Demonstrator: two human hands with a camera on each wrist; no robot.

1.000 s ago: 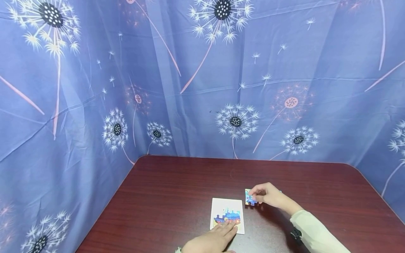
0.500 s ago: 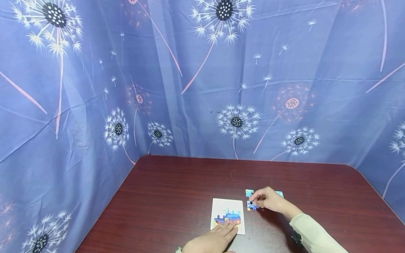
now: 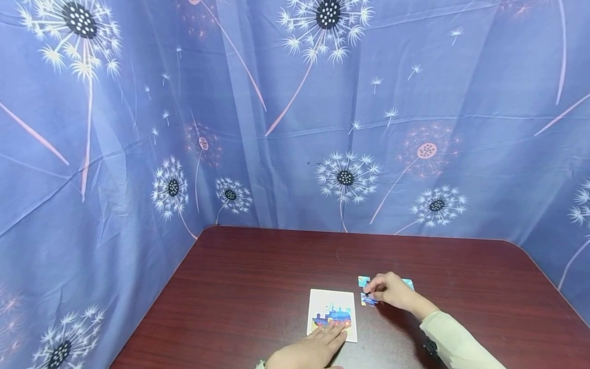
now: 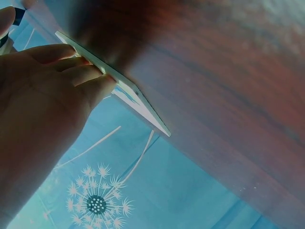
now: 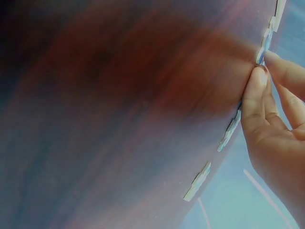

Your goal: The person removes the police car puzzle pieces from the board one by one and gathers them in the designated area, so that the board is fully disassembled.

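One left hand [image 3: 317, 343] lies flat on puzzle board [image 3: 331, 298], fingers straight; right hand [image 3: 393, 291] pinches puzzle piece [image 3: 367, 299] just right of board, on or barely above bench [image 3: 239, 287]. Weak pinch could drop it; straying fingers could shove far piece [image 3: 363, 281].

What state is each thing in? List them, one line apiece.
Puzzle board: flat on the table, partly filled, partly covered
Left hand: fingers extended, resting on the board
Right hand: fingers curled, appears to pinch the near piece
Near piece: off the board, partly hidden
Far piece: loose, off the board
Right piece: off the board, partly hidden behind the hand
Curtain: hanging, creased
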